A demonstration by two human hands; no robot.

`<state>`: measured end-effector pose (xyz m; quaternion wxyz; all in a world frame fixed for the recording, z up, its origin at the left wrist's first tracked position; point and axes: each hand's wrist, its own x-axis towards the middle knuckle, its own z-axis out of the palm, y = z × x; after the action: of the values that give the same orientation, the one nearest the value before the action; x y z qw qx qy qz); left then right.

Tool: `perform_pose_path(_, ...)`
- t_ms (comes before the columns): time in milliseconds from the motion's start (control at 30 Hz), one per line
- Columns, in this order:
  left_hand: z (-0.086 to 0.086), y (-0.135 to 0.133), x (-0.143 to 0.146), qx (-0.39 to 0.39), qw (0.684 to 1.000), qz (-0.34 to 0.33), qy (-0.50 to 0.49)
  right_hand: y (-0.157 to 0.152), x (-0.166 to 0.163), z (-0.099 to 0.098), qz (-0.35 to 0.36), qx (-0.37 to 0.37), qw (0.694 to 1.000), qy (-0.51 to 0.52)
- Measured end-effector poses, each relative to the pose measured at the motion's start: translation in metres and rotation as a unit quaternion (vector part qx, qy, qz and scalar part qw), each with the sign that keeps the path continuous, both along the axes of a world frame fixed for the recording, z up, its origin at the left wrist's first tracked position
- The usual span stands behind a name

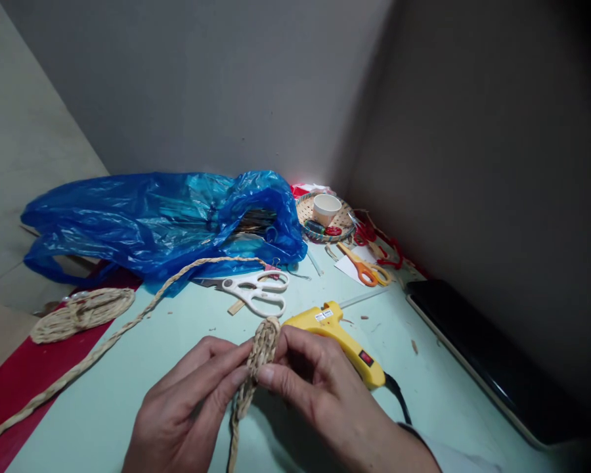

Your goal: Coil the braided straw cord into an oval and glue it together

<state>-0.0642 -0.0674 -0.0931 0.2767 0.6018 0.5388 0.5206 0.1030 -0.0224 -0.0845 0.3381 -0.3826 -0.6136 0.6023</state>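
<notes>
Between my hands is a small oval coil of twisted straw cord, held upright above the table, with a tail of cord hanging below it. My left hand pinches its left side between thumb and fingers. From the other side, my right hand grips the same coil, thumb pressed on its face. Just behind my right hand lies a yellow hot glue gun with a glue stick in its back end. White-handled scissors lie beyond the coil.
A long straw cord crosses the left side near a flat straw coil. Behind are a blue plastic bag and a woven tray holding a white cup. Orange scissors and a black phone-like slab lie right.
</notes>
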Motion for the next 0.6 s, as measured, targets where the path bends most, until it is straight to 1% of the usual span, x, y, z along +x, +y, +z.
perform_pose_path(267,-0.0017,-0.0065,-0.0011,0.027,0.997,-0.048,0.054,-0.0018,-0.0013,0.0011,-0.019,-0.002,1.0,0.002)
perform_pose_path(400,-0.0053,-0.0087,0.0022,0.048,0.996,-0.054,0.059,-0.0034,-0.0009,-0.0006,-0.022,-0.01,1.0,-0.008)
perform_pose_path(600,-0.0089,-0.0075,0.0004,0.04,0.995,-0.064,0.069,-0.0058,-0.0016,0.0002,-0.024,-0.02,0.999,0.017)
